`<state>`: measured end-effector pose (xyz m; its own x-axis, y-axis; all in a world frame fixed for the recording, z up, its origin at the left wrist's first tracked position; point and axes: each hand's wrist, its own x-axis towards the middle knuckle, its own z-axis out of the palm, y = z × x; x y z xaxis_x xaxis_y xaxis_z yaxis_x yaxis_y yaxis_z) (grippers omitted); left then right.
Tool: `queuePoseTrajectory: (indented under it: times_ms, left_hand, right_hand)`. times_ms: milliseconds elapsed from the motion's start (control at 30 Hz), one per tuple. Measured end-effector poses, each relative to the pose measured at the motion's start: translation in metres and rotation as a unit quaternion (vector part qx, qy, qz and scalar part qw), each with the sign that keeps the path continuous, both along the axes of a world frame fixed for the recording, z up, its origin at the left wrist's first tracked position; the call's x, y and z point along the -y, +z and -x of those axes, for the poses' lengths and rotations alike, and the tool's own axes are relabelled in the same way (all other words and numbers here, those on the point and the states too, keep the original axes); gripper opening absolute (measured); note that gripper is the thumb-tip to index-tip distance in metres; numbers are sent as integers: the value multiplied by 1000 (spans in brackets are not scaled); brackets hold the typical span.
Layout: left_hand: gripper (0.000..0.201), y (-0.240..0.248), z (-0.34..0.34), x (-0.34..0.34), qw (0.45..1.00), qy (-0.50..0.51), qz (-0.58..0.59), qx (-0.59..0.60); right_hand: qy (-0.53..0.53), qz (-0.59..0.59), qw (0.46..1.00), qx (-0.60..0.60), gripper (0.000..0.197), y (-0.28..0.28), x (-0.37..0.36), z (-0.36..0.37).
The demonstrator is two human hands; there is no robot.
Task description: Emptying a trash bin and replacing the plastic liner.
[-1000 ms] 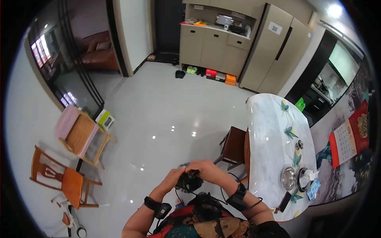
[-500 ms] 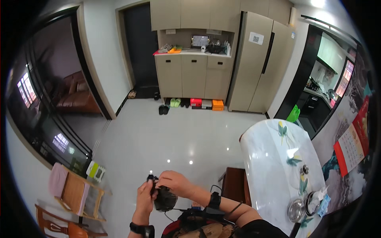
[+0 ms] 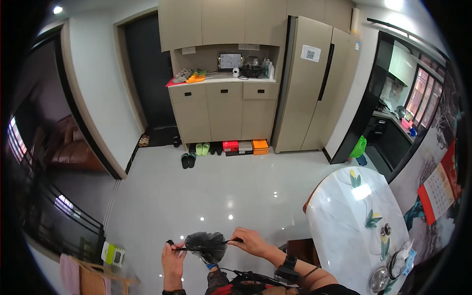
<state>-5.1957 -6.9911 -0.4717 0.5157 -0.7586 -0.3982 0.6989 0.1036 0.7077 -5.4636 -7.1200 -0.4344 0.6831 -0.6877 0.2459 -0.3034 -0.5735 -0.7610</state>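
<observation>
In my head view, the dark grey, see-through, puffy thing [image 3: 209, 246] is near six o'clock, between my hands. My left hand [image 3: 172, 264] pinches its thin end at nine o'clock; my right hand [image 3: 251, 244] pinches the one at three. Its long line runs nine to three; I can't tell its front. It looks light, soft, easy to rip, so the thin ends seem best to hold.

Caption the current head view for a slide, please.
Left hand and right hand hold a bunched, sheer black item between them above a glossy floor.
</observation>
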Motion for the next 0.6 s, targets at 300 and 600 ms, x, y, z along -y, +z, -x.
queuePoseTrajectory:
  times_ms: [300, 600]
  left_hand:
    - [35, -7, -68, 195, 974, -183, 81, 103]
    - [22, -1, -119, 304, 906, -355, 13, 229]
  right_hand:
    - [-79, -421, 878, 215, 36, 22, 117, -125]
    - [-137, -356, 916, 121, 34, 4, 213, -163]
